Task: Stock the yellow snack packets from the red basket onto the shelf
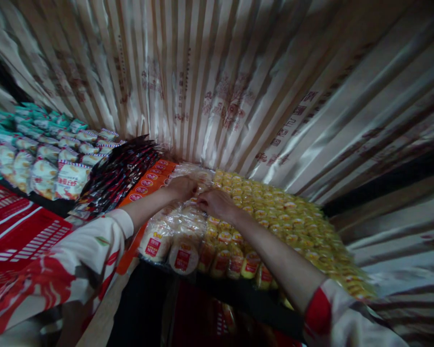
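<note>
My left hand [184, 187] and my right hand [217, 203] nearly meet over the back part of a block of clear-wrapped round packs [181, 258]. These packs are pale with red labels and lie in two rows. Both hands have bent, closed fingers, and their tips touch the shiny plastic; what they pinch there is too dim to make out. Right beside my right hand stand many small yellow packs [275, 202] in close rows. Below my left wrist runs an orange strip of packs with round printed marks [146, 183].
Dark red and black packets [121, 171] stand on edge to the left. Farther left are white and teal snack bags [70, 179]. A red crate [39, 236] is at the lower left. Pleated pale sheeting with print [220, 96] rises behind the display, and a black edge [235, 289] runs along its front.
</note>
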### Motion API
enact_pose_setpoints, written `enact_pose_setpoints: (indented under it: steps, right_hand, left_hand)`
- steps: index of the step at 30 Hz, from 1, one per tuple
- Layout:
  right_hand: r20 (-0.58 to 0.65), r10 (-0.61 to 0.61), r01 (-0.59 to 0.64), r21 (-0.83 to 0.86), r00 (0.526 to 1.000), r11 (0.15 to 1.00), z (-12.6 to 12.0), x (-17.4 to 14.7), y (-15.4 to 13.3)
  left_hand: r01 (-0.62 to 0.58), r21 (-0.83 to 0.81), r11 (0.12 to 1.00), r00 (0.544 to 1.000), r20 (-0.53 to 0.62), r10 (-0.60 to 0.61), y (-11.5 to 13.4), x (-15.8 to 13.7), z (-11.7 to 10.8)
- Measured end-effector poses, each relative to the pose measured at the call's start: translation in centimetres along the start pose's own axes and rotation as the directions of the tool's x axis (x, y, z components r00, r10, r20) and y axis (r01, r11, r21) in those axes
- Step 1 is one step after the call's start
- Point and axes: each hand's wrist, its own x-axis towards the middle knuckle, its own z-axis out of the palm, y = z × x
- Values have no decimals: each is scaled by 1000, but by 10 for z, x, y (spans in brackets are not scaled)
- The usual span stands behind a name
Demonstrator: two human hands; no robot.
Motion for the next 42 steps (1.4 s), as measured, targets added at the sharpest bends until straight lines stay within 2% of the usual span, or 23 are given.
enact_pose_setpoints:
  steps: [2,5,7,10,13,18,21,23,25,27,29,33,38,40,42]
  right_hand:
    - [-20,35,-36,-19,999,999,0,-1,-2]
    - [-50,63,-66,-57,997,996,1,-2,-3]
    - [-67,64,-70,-83,996,994,1,-2,-4]
    - [-87,67,-76,-115,994,990,1,-4,-7]
    - [-106,83,-97,-137,991,986,-1,-5,-10]
    - [-134,107,-120,-95,985,988,0,-5,-11]
    - [-216,126,-140,-52,968,989,1,-8,-10]
    - [-259,99,-108,-17,961,994,0,-14,-10]
    - [-230,33,-34,-3,973,999,-1,-21,-12]
    - [-148,-33,29,-24,988,999,-3,-27,-14]
    - [-70,-41,37,-54,997,998,-3,-29,-18]
    - [-17,39,-40,-48,999,998,-1,-23,-22]
    - [-45,169,-169,1,985,986,3,-19,-19]
    - [-58,177,-178,-13,982,984,4,-20,-18]
    - [-70,160,-162,-21,985,987,4,-20,-19]
  left_hand:
    - [-36,-46,998,996,-89,31,-2,-5,2]
    - [-164,-15,986,969,-192,158,-3,-15,5]
    - [-190,20,982,968,-161,191,-3,-21,4]
    - [-163,38,986,985,-58,165,-2,-26,2]
    - [-135,9,991,991,-2,135,-4,-27,0]
    - [-105,-7,994,994,-24,105,-5,-23,5]
    - [-52,9,999,997,-53,52,-2,-21,8]
    - [-29,2,1000,998,-48,29,0,-20,8]
    - [-10,-10,1000,999,-33,9,2,-20,7]
    - [-1,-14,1000,1000,-17,1,4,-19,6]
    - [-2,-15,1000,1000,-11,2,4,-19,5]
    - [-14,-26,1000,999,-32,13,3,-21,7]
    - [-115,-82,990,981,-163,100,-1,-32,10]
    - [-169,-76,983,970,-191,152,-1,-37,7]
    - [-197,-48,979,968,-170,187,0,-42,4]
